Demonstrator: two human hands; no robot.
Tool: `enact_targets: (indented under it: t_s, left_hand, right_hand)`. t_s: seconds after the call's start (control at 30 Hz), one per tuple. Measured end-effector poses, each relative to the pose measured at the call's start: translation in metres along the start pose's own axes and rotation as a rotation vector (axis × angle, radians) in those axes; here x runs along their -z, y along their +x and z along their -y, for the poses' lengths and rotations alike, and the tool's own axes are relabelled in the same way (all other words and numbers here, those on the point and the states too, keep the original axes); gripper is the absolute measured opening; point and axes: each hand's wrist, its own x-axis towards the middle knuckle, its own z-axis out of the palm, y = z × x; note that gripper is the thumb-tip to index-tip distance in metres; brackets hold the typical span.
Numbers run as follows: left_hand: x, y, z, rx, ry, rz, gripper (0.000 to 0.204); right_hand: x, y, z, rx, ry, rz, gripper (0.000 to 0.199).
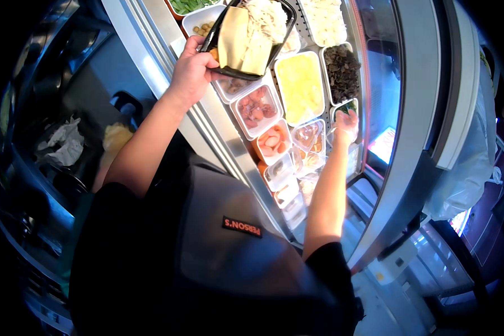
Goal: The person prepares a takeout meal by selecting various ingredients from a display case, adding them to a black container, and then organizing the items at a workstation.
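Observation:
My left hand [191, 74] grips the rim of a black bowl [229, 73], tilted over the display counter. Flat pale-yellow sheets [233, 39] and a heap of thin whitish strands [265, 25] lie in the bowl. On the right, my right hand [346, 124] reaches into a small white tub with dark green pieces [348, 106]. Its fingers are bent down at the pieces, and their tips are hard to see. Just beyond that tub is a tray of dark, crinkled fungus [341, 73].
White tubs fill the counter: yellow food in liquid [299, 87], reddish pieces [256, 109], orange-pink slices [273, 141] and green vegetables [190, 4]. A metal counter edge [145, 45] runs along the left, with a curved glass front [383, 101] on the right. Crumpled white paper [66, 143] lies at far left.

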Motion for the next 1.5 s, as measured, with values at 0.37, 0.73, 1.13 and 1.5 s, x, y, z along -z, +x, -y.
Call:
enact_targets:
  t_s: [0.37,0.73,1.13,1.5]
  left_hand:
    - [-0.042,0.010,0.099,-0.006,-0.116,0.023,0.047]
    - [-0.080,0.062,0.133,-0.038,-0.119,0.128,0.042]
    - [-0.088,0.071,0.148,0.082,-0.050,0.135,0.043]
    - [-0.085,0.066,0.152,0.082,0.001,0.135,0.042]
  right_hand:
    - [-0.091,0.092,0.031,0.373,-0.797,0.062,0.061]
    - [-0.126,0.151,-0.015,0.556,-0.679,-0.061,0.041]
    - [-0.042,0.134,-0.018,0.152,0.416,-0.166,0.032]
    - [-0.064,-0.049,0.143,0.253,0.632,0.177,0.027]
